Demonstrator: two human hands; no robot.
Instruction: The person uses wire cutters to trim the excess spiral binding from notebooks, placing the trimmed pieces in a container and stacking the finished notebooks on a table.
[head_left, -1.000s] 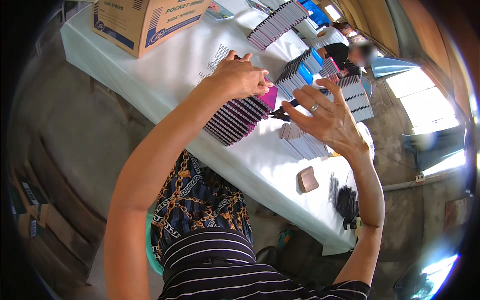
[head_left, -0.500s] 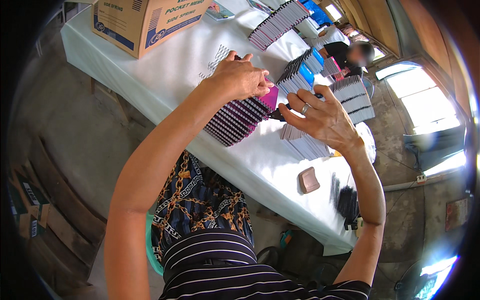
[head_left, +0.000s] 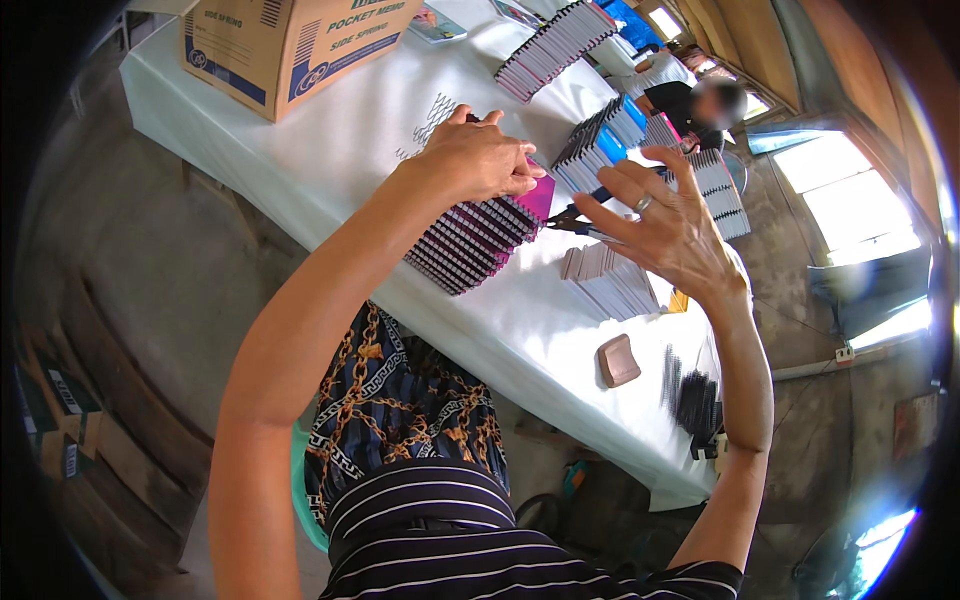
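A stack of small spiral-bound notebooks [head_left: 465, 248] with magenta covers stands near the table's front edge, its black coils facing me. My left hand [head_left: 482, 160] lies over the top of the stack with bent fingers, holding it; the undersides of those fingers are hidden. To the right, my right hand [head_left: 665, 222] holds black-handled pliers [head_left: 570, 224], fingers spread wide around the parted handles. The plier tips sit at the right end of the stack, by the coil ends; whether they touch a wire is too small to tell. Loose black wire coils [head_left: 433, 118] lie just beyond my left hand.
A cardboard box [head_left: 300, 50] occupies the far left of the white-covered table [head_left: 200, 110]. More notebook stacks [head_left: 555, 50] stand behind and right, with a block of white-edged notebooks [head_left: 610, 280] nearer. A pinkish-brown block [head_left: 618, 360] and black coils [head_left: 695, 400] lie right. Another person [head_left: 690, 105] sits beyond.
My right hand has shifted slightly right and its fingers have spread, so the plier handles and jaws are wider apart. My left hand stays on the stack.
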